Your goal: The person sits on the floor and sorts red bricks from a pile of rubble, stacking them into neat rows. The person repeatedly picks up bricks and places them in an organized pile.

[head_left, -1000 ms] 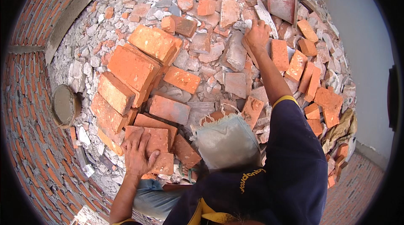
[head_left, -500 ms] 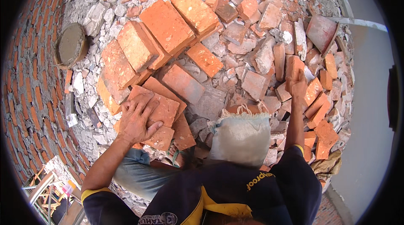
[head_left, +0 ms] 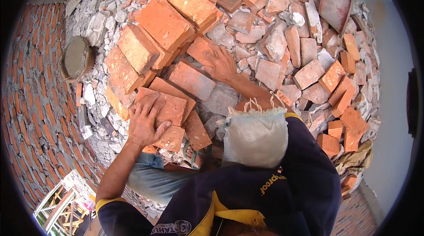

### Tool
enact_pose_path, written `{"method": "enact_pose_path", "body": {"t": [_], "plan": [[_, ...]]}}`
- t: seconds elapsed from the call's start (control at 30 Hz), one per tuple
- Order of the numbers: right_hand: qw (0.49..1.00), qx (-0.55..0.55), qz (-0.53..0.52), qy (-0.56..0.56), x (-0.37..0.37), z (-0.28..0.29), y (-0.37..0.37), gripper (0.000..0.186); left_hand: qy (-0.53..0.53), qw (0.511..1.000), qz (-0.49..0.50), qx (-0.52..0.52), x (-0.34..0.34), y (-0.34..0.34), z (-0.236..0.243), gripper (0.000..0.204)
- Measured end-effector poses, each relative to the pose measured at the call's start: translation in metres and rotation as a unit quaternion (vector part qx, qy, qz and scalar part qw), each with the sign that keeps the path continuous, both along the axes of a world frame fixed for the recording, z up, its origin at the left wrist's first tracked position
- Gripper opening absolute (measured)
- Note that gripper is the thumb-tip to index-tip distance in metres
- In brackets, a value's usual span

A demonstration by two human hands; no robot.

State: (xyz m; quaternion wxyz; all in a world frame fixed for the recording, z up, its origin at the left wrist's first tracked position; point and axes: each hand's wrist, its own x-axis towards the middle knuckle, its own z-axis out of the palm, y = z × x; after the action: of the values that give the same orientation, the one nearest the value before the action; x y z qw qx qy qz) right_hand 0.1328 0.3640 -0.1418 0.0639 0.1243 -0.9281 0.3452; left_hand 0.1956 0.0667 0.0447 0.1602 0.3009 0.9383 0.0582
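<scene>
My left hand grips an orange brick at its left end, fingers over the top and thumb along the near side. That brick lies on other bricks, with one brick slanting out beside it. My right hand reaches across to the middle, its fingers closed over the right end of another orange brick. This brick sits beside the tall brick stacks; its underside is hidden. Between my hands lies a brick with a greyish end.
Broken masonry and loose bricks spread to the right. A worn reddish bucket lies tipped at upper right. A round container of grey mortar stands by the brick wall at left. My cloth-covered knee is close below my right forearm.
My right hand has swung left from a brick in the right-hand rubble to the brick beside the stacks. My left hand keeps its grip. The view has shifted slightly.
</scene>
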Motion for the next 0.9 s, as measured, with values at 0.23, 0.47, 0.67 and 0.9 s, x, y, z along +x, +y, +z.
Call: {"method": "enact_pose_path", "body": {"t": [0.23,0.47,0.67,0.9], "plan": [[0.94,0.095,-0.311,0.104,0.055,0.006,0.15,0.042,0.002,1.0,-0.023,0.009,-0.005,0.008,0.0,0.059],[0.689,0.262,-0.66,-0.147,0.118,0.034,0.33,0.064,0.007,0.999,-0.031,-0.009,-0.004,0.005,-0.002,0.062],[0.608,0.32,-0.699,-0.201,0.113,0.011,0.31,0.068,0.011,1.0,-0.016,-0.015,-0.002,0.001,-0.002,0.061],[0.52,0.188,-0.817,-0.161,0.109,0.004,0.322,0.073,0.005,1.0,0.002,0.006,-0.003,0.0,-0.001,0.062]]}}
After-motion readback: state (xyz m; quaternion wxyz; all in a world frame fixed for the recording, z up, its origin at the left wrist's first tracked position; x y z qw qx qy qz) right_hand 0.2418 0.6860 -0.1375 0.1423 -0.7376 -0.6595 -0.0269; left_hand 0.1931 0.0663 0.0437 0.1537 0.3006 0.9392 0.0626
